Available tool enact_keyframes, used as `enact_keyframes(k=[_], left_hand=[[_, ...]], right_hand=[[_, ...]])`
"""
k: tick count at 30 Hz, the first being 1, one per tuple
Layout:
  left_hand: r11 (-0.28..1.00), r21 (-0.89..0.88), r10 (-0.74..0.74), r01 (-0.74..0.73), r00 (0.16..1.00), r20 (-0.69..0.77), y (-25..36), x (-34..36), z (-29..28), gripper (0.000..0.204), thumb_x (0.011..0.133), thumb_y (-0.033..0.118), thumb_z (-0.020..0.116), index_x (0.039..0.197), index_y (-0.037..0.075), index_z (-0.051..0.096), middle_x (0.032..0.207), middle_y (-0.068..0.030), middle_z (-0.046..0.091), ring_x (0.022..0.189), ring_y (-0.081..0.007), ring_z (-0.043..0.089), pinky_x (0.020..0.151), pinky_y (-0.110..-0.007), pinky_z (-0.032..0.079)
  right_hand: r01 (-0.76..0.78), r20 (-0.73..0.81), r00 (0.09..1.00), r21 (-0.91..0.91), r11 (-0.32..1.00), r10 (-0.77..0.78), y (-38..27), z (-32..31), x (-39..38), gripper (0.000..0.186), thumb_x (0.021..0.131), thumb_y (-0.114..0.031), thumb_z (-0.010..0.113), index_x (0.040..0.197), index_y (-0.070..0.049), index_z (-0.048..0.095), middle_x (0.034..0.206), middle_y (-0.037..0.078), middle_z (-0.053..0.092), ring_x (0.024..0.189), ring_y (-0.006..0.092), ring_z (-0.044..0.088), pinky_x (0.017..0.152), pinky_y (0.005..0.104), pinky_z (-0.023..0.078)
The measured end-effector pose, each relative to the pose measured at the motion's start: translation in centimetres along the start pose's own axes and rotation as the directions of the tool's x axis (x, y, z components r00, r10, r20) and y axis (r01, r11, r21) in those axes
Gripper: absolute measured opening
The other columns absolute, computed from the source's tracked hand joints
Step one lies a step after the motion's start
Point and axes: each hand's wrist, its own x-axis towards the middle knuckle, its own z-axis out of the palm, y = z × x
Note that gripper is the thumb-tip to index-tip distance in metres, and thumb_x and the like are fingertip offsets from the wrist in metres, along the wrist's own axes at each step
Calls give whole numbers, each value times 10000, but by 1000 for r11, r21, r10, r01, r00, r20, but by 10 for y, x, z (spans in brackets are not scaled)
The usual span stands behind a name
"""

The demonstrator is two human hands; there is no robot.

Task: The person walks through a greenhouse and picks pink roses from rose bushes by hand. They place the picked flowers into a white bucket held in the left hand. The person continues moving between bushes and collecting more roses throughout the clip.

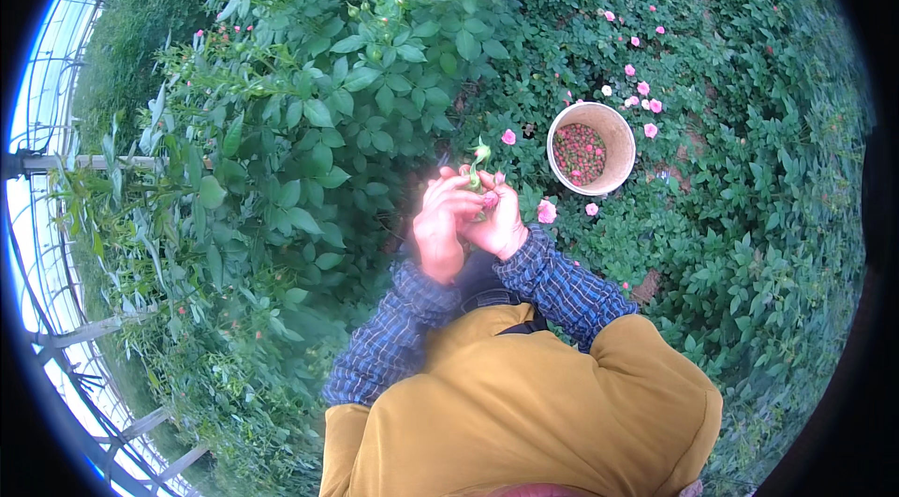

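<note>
My two hands meet in front of me, over the rose plants. My left hand (440, 227) is closed, its bent fingers at a green rose stem (474, 181) tipped with a pale bud. My right hand (507, 224) is cupped and curled around pink rosebuds (490, 199), close against the left fingers. How many buds lie in it is hidden by the fingers. Beyond my right hand stands a whitish bucket (620, 134), part filled with small pink and green rosebuds (579, 155).
Tall leafy rose bushes (318, 113) rise at the left, near my left arm. Lower plants with open pink roses (547, 211) surround the bucket and spread right. A metal frame (89, 162) runs along the far left edge. Brown soil (646, 286) shows between leaves.
</note>
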Motion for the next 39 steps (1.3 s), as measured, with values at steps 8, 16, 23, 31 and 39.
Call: enact_keyframes(k=[8, 16, 23, 31, 39], left_hand=[[941, -329, -78, 83, 997, 26, 8, 18, 41, 427, 974, 315, 330, 920, -25, 582, 944, -155, 649, 1132, -327, 511, 987, -482, 351], [767, -513, -481, 384, 874, -65, -6, -14, -19, 348, 956, 303, 409, 921, -9, 560, 842, -132, 627, 871, -246, 611, 805, -362, 484], [443, -650, -836, 618, 547, -50, -24, -91, -66, 378, 971, 363, 392, 939, 25, 560, 827, -88, 611, 781, -209, 611, 677, -317, 488], [388, -523, -900, 759, 435, -35, -24, -133, -68, 220, 936, 236, 518, 935, 27, 584, 831, -65, 634, 724, -140, 617, 603, -242, 491], [466, -554, -876, 690, 447, -179, -25, -152, -87, 347, 938, 283, 520, 678, 54, 544, 816, -81, 644, 719, -165, 623, 590, -273, 502]], right_hand=[[0, -115, 993, 172, 985, 20, -19, -13, -8, 285, 889, -299, 483, 1053, -90, 586, 1065, 82, 591, 966, 236, 553, 856, 430, 444], [281, -27, 958, 271, 921, -285, -112, -39, -61, 342, 904, -331, 444, 1100, -83, 573, 1144, 135, 566, 1096, 307, 520, 834, 474, 491], [336, -568, 575, -492, 803, -589, -259, -104, -57, 726, 868, -639, 364, 1359, -105, 344, 1472, 117, 225, 1248, 464, 318, 950, 721, 241], [515, -557, 418, -506, 692, -718, -285, -192, -24, 318, 858, -95, 548, 1152, 19, 511, 1174, 144, 545, 1015, 284, 565, 873, 407, 493], [225, 91, 971, -663, 714, -222, -155, 13, 78, 273, 944, -305, 505, 947, -50, 604, 920, 75, 637, 772, 171, 603, 638, 299, 513]])
